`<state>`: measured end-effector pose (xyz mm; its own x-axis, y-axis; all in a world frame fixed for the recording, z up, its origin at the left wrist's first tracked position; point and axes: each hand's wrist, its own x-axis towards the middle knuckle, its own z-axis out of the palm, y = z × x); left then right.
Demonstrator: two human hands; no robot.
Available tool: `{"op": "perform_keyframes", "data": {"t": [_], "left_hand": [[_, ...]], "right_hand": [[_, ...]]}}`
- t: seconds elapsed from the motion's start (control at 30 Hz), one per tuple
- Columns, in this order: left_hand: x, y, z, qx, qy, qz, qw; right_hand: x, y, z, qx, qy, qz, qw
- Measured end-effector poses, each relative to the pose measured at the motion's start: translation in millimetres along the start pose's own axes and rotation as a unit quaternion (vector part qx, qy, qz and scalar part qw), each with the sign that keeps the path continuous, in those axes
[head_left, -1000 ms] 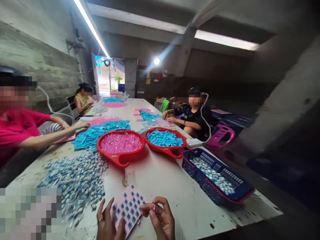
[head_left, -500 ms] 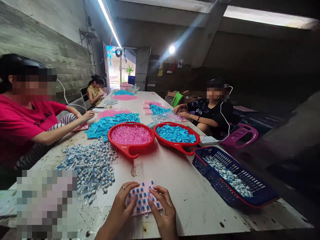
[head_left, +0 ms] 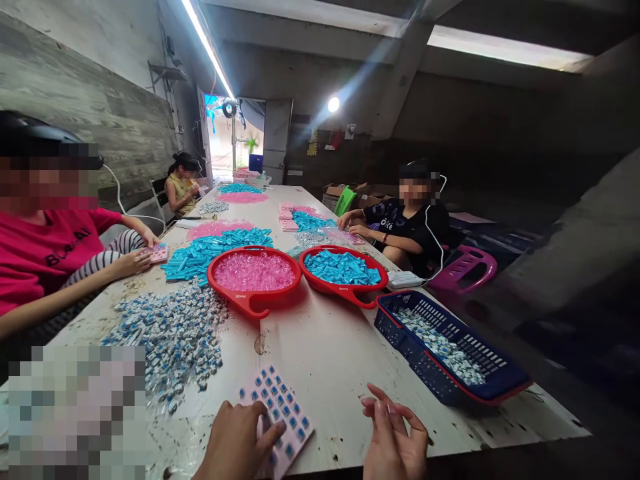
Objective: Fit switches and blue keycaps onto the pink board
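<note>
A pink board [head_left: 286,412] set with rows of small white-and-blue square pieces lies tilted on the table in front of me. My left hand [head_left: 243,433] grips its left side, thumb and index finger over the top; the other fingers are partly hidden. To the right, apart from the board, my right hand [head_left: 395,437] is raised over the table with its fingertips pressed together. What those fingertips hold, if anything, is too small to make out. Left of the board spreads a heap of loose white-and-blue pieces [head_left: 173,333].
Red basins hold pink clear bits [head_left: 255,272] and blue strips [head_left: 343,268]. A dark blue basket [head_left: 450,347] with white pieces stands right. Blue strips [head_left: 220,252] are heaped behind. Co-workers sit at left [head_left: 60,240], far left [head_left: 183,187] and right [head_left: 410,220].
My right hand has left the board and moved right, its fingers closing together. The board has turned, and my left hand has shifted lower on it. The left co-worker's hands have moved lower.
</note>
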<state>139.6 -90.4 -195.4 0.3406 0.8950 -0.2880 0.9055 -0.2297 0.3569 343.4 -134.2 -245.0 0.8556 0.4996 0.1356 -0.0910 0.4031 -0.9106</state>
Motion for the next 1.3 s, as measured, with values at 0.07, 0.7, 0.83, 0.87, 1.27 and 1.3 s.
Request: {"op": "perform_keyframes", "data": {"t": [0.07,0.7,0.83,0.87,1.27,1.3], "left_hand": [[0.5,-4.2,-3.2,-0.044,0.02,0.026,0.998],[47.8,-43.2,68.0,-0.02,0.215,0.035,0.976],[53.9,-60.2,55.0,-0.129,0.247,0.056,0.959],[55.1,-66.2,53.0,-0.149,0.247,0.059,0.956],[45.5,-66.9,41.4,-0.176,0.18,0.09,0.964],[45.2,-68.7,42.4,-0.167,0.179,0.093,0.965]], "right_hand": [[-2.7,4.9,-3.0,-0.017,0.01,0.005,1.0],[-2.0,-1.2,52.6,-0.099,-0.216,-0.018,0.971],[15.1,-6.7,76.8,-0.127,-0.285,-0.113,0.943],[15.5,-3.3,83.5,-0.145,-0.333,-0.12,0.924],[-10.9,58.7,121.9,-0.357,-0.567,-0.053,0.74],[-10.1,58.0,122.4,-0.363,-0.565,-0.046,0.739]]}}
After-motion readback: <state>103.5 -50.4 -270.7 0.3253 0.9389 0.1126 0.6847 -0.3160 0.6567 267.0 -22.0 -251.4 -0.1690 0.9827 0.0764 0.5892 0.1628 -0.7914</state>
